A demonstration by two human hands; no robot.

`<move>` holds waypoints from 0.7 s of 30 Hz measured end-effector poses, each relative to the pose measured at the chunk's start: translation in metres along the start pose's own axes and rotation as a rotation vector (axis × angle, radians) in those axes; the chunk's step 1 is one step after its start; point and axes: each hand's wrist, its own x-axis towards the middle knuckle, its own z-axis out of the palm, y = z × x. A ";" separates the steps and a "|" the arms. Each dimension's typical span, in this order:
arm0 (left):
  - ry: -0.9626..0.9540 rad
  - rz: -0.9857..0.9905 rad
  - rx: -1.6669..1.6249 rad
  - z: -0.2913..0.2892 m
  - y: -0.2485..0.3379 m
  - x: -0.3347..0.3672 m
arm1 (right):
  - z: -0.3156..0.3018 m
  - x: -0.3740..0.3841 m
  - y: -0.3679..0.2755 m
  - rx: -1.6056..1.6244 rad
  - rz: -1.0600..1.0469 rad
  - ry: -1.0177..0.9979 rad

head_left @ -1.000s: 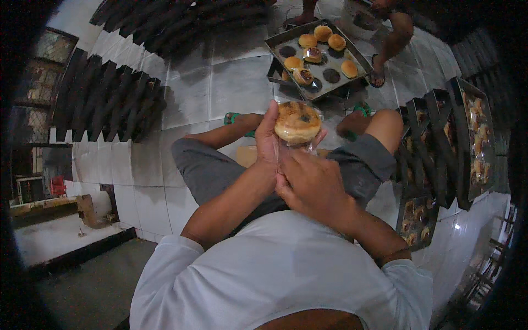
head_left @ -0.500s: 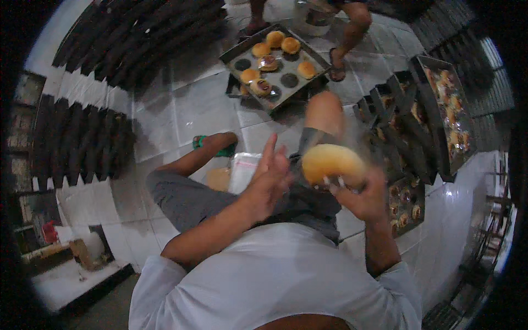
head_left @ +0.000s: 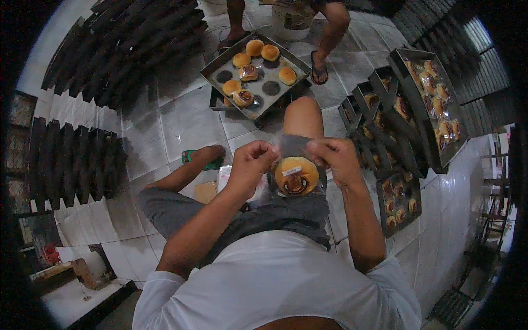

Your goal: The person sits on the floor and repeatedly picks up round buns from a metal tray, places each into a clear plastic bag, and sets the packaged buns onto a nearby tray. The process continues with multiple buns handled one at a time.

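Thumb and forefinger of the left hand (head_left: 250, 166) were pinched together at one upper side of a clear bag (head_left: 295, 142), and those of the right hand (head_left: 339, 159) at the other, so that a round golden bun (head_left: 301, 180) with a dark swirl and a small white label (head_left: 292, 171) sat in the bag between the hands, above the grey shorts (head_left: 280, 217). Just beside the left wrist showed some white plastic (head_left: 224, 175); farther out, a dark metal tray (head_left: 257, 111) bore more golden buns (head_left: 254, 48) near a co-worker's sandalled foot (head_left: 318, 69), and tilted trays (head_left: 438, 158) held wrapped buns on the right.
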 end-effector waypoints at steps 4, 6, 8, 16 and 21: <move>0.059 0.007 -0.089 -0.005 0.015 -0.015 | 0.006 -0.008 0.007 0.377 0.095 0.053; 0.091 -0.023 -0.138 -0.007 0.021 -0.014 | 0.001 -0.001 0.015 0.486 0.146 0.140; 0.140 -0.101 -0.213 -0.012 0.027 -0.005 | 0.001 -0.004 0.011 0.497 0.113 0.209; 0.061 -0.015 0.093 -0.017 -0.021 -0.057 | -0.001 -0.092 0.026 0.081 0.093 0.254; -0.032 -0.011 0.501 -0.021 -0.075 -0.060 | 0.001 -0.111 0.100 -0.012 0.231 0.338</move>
